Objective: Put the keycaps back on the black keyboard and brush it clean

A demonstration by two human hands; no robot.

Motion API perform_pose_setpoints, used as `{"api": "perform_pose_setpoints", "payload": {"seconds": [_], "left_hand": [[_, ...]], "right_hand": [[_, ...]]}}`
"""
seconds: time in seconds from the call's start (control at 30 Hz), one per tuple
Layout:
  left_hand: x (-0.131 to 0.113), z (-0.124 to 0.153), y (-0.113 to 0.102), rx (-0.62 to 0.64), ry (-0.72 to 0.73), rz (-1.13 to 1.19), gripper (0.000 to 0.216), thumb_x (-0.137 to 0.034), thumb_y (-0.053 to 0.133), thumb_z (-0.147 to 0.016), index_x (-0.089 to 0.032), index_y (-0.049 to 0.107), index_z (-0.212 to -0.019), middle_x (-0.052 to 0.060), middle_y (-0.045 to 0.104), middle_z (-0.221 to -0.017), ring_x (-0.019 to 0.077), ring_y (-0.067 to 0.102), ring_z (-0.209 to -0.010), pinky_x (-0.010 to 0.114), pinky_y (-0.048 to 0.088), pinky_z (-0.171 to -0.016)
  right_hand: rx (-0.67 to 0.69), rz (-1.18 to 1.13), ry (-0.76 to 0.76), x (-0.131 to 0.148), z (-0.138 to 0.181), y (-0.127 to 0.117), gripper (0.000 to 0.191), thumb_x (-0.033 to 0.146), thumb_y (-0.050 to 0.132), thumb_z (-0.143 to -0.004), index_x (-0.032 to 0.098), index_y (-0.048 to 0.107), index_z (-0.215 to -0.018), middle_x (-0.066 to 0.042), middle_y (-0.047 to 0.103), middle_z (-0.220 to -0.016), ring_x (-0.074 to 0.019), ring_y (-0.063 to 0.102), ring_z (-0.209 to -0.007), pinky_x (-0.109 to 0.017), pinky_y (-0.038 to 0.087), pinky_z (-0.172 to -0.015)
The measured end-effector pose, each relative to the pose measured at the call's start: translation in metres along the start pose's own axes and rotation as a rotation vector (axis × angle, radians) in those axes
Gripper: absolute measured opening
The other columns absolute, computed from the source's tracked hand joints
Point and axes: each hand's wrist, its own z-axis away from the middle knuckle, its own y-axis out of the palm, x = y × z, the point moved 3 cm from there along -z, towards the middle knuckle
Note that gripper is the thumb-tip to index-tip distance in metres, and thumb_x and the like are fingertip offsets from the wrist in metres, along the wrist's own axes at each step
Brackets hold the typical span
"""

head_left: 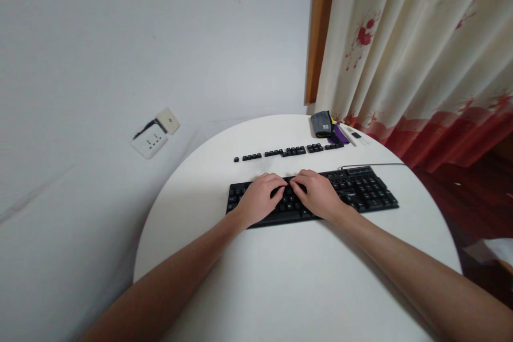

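Note:
A black keyboard (371,192) lies on the round white table (256,283), its number pad to the right. My left hand (260,197) is over its left-middle part, thumb and fingers drawn together near the upper key rows. Close beside it, my right hand (318,193) is bent the same way, its fingertips almost meeting those of the left. Whatever sits between the fingertips is too small or hidden to make out. Behind the keyboard, loose black keycaps (294,151) stand in a broken row of groups, with a single keycap (236,159) at the left end.
At the back right lie a folded grey cloth (321,124), a purple item (339,135) and a pale slim stick (348,134). A cable (377,164) runs off the right edge. Beyond are the wall with a socket (149,140) and a curtain (401,64).

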Motion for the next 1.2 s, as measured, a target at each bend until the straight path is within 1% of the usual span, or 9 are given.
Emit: {"api": "perform_pose_setpoints", "payload": {"seconds": [0.27, 0.4, 0.53, 0.7, 0.87, 1.03, 1.2], "left_hand": [[0.001, 0.000, 0.001, 0.002, -0.003, -0.007, 0.020, -0.018, 0.051, -0.093, -0.020, 0.069, -0.103, 0.005, 0.070, -0.102, 0.0209, 0.061, -0.098, 0.040, 0.048, -0.095], [0.002, 0.000, 0.001, -0.015, -0.014, 0.005, 0.020, -0.018, 0.051, -0.094, -0.020, 0.068, -0.104, 0.005, 0.070, -0.103, 0.0206, 0.061, -0.098, 0.040, 0.048, -0.096], [0.003, 0.000, 0.001, -0.023, -0.017, 0.024, 0.023, -0.012, 0.049, -0.091, -0.019, 0.069, -0.100, 0.006, 0.070, -0.102, 0.0205, 0.062, -0.098, 0.039, 0.049, -0.095], [0.003, 0.000, 0.002, -0.004, -0.012, 0.004, 0.025, -0.007, 0.050, -0.086, -0.019, 0.070, -0.098, 0.007, 0.069, -0.102, 0.0214, 0.062, -0.099, 0.041, 0.050, -0.096], [0.003, 0.000, 0.001, -0.013, -0.014, 0.010, 0.026, -0.009, 0.049, -0.088, -0.020, 0.069, -0.100, 0.007, 0.069, -0.101, 0.0215, 0.062, -0.098, 0.041, 0.050, -0.095], [0.002, 0.000, 0.000, -0.041, -0.022, 0.009, 0.026, -0.011, 0.050, -0.089, -0.021, 0.068, -0.105, 0.005, 0.069, -0.101, 0.0208, 0.061, -0.098, 0.041, 0.049, -0.095], [0.006, -0.005, -0.005, -0.113, -0.078, -0.023, 0.022, -0.013, 0.052, -0.089, -0.020, 0.067, -0.102, 0.005, 0.069, -0.102, 0.0203, 0.061, -0.098, 0.040, 0.049, -0.095]], "right_hand": [[-0.013, -0.009, -0.016, -0.001, 0.001, 0.001, 0.031, 0.031, 0.042, -0.099, 0.019, 0.071, -0.097, -0.006, 0.066, -0.093, -0.0179, 0.059, -0.094, -0.028, 0.042, -0.084], [-0.011, -0.015, -0.015, -0.001, 0.001, 0.001, 0.029, 0.030, 0.043, -0.099, 0.020, 0.071, -0.099, -0.006, 0.066, -0.092, -0.0178, 0.059, -0.094, -0.027, 0.042, -0.084], [0.008, -0.022, -0.018, -0.001, 0.000, -0.001, 0.027, 0.027, 0.045, -0.098, 0.020, 0.071, -0.098, -0.006, 0.066, -0.093, -0.0177, 0.059, -0.094, -0.028, 0.042, -0.085], [0.036, -0.025, -0.069, 0.000, 0.001, -0.004, 0.023, 0.021, 0.048, -0.093, 0.021, 0.071, -0.097, -0.006, 0.065, -0.096, -0.0185, 0.058, -0.097, -0.028, 0.042, -0.084], [-0.001, -0.017, -0.010, -0.006, -0.001, -0.006, 0.024, 0.015, 0.047, -0.091, 0.018, 0.069, -0.100, -0.007, 0.066, -0.099, -0.0182, 0.059, -0.098, -0.027, 0.042, -0.087], [-0.004, 0.024, 0.028, -0.009, -0.002, -0.008, 0.024, 0.016, 0.046, -0.092, 0.019, 0.069, -0.096, -0.006, 0.067, -0.096, -0.0187, 0.060, -0.096, -0.028, 0.043, -0.085], [0.030, 0.045, -0.002, -0.007, 0.000, -0.012, 0.024, 0.017, 0.045, -0.092, 0.020, 0.069, -0.095, -0.007, 0.068, -0.095, -0.0200, 0.061, -0.096, -0.029, 0.043, -0.085]]}}
